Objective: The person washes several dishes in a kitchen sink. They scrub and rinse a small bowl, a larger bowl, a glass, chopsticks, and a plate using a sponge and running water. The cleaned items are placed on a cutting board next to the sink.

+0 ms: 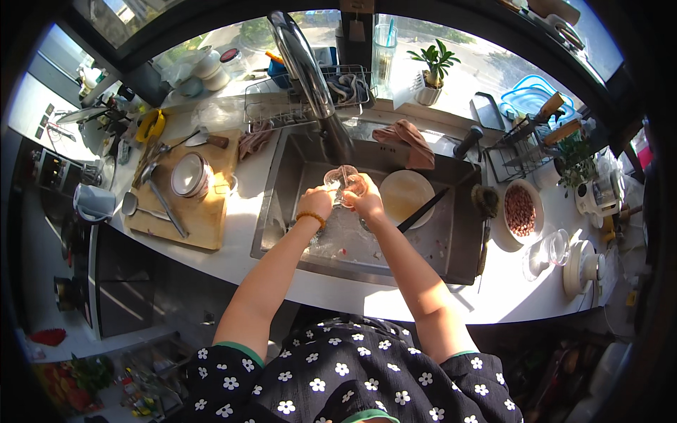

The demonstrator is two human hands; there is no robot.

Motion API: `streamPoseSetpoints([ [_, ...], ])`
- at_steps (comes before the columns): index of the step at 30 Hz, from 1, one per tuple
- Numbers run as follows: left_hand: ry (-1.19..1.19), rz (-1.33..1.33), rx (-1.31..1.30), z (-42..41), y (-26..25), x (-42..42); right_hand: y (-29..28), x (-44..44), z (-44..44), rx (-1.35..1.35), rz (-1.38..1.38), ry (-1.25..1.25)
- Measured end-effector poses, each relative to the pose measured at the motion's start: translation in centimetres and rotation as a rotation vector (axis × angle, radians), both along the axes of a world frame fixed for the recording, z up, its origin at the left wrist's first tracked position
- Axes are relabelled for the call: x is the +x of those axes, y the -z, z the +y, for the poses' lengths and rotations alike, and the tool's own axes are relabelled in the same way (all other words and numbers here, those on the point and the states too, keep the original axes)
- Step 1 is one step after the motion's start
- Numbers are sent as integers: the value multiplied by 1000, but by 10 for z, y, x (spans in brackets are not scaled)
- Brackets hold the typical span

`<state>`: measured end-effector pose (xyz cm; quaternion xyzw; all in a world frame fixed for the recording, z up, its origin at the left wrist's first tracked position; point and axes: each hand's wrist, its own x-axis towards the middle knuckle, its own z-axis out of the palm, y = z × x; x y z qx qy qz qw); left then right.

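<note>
Under the black-and-chrome tap (pixel 336 140), a clear, pinkish lobed dish (pixel 342 175) is held above the steel sink (pixel 378 259). My left hand (pixel 316 203), with a beaded bracelet at the wrist, grips the dish's left side. On the other side, my right hand (pixel 367 198) has its thumb and fingers around the rim. Glare and fingers hide part of the dish, and whether water is running cannot be told. To the right in the sink lies a pale round bowl (pixel 404 190) with cloudy yellowish liquid, a black handle (pixel 423 211) leaning across it.
A wooden cutting board (pixel 203 227) at left carries stacked bowls (pixel 189 174) and several utensils. A pink cloth (pixel 407 140) hangs over the sink's back edge. Right of the sink are a scrub brush (pixel 484 201), a bowl of reddish beans or nuts (pixel 521 209) and a knife rack (pixel 529 140).
</note>
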<state>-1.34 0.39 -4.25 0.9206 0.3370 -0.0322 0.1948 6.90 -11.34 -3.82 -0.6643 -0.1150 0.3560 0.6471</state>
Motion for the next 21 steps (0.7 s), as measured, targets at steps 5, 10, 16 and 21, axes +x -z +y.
streamPoseSetpoints([
  [5,-15,-217,75,-23,-37,1,12,12,-3,99,423,105],
  [10,358,-629,498,-28,-27,-14,26,14,-4,424,584,118],
  [16,624,-623,570,-21,-12,-6,17,15,4,588,665,24],
  [21,118,-631,-253,-16,-16,16,-2,-2,12,654,566,184],
])
